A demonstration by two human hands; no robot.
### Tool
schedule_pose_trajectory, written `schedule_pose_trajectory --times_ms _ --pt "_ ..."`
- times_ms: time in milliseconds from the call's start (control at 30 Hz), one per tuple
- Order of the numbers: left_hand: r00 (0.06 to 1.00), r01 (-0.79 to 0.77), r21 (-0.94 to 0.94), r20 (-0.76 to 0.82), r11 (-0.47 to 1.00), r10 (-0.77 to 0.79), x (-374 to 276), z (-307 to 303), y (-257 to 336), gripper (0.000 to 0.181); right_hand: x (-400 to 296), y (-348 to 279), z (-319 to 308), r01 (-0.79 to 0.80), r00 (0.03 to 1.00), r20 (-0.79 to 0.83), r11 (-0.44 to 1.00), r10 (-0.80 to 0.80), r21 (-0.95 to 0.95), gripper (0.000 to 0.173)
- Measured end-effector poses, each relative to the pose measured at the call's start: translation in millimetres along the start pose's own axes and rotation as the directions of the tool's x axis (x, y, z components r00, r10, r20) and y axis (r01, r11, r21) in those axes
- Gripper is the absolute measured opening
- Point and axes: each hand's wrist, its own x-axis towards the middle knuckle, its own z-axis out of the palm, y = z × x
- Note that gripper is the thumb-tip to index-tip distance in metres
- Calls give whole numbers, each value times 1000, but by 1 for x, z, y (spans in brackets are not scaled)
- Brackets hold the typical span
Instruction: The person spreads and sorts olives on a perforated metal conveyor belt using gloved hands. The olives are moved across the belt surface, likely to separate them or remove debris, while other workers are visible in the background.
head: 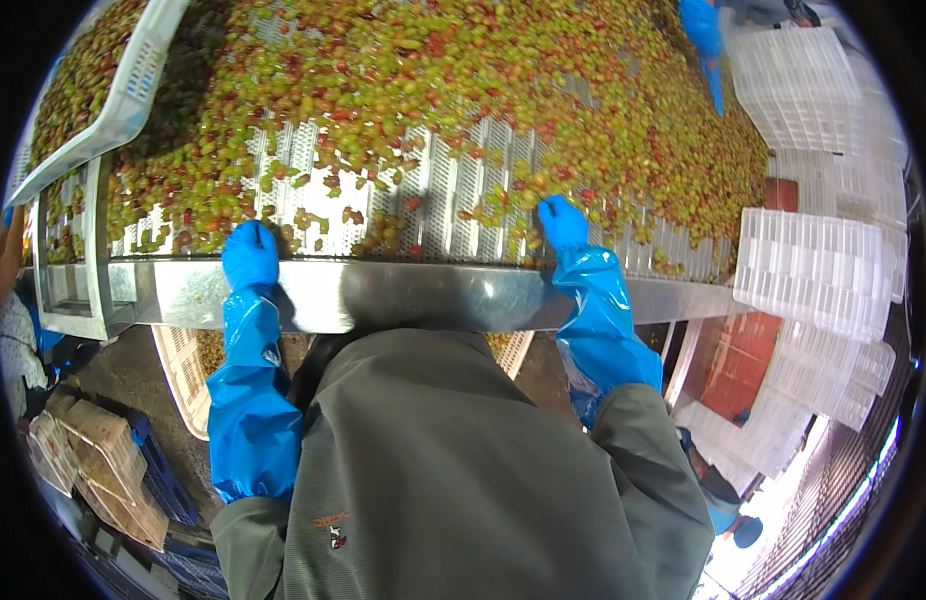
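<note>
Many small green and red fruits [433,67] lie spread over a perforated metal conveyor [440,195] with a smooth steel edge [448,296]. My left hand [251,255], in a blue glove and a blue plastic sleeve cover, is at the near edge of the perforated surface with its fingers curled; whether it holds anything is hidden. My right hand [563,222], gloved and sleeved the same way, is over the perforated surface further right, its fingers curled beside a few fruits. What lies under its fingers cannot be seen.
White plastic crates [812,262] stand stacked at the right. A white crate [125,112] rests over the upper left of the conveyor. Below the edge is a cream crate [182,367]. More crates [103,450] stand lower left. Other people are at the left rim, upper right and lower right.
</note>
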Motion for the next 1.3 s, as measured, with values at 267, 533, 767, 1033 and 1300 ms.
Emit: schedule_pose_trajectory --times_ms 267,533,767,1033,1300 --pt "997 40 20 60 999 -41 6 -6 -17 20 3 -19 -14 -255 937 286 -164 201 953 29" --pt "998 28 2 54 1000 -28 10 -7 -34 17 16 -86 -17 -120 993 115 -300 -37 946 28" --pt "999 18 -15 48 1000 -17 14 -7 -51 15 33 -160 27 -258 879 448 631 -160 731 26" --pt "997 19 12 70 1000 -20 18 -12 -66 15 108 -151 19 -41 986 -126 902 105 431 36" --pt "998 19 -5 62 1000 -18 23 -16 -83 13 145 -173 13 230 967 62 948 -249 222 38"
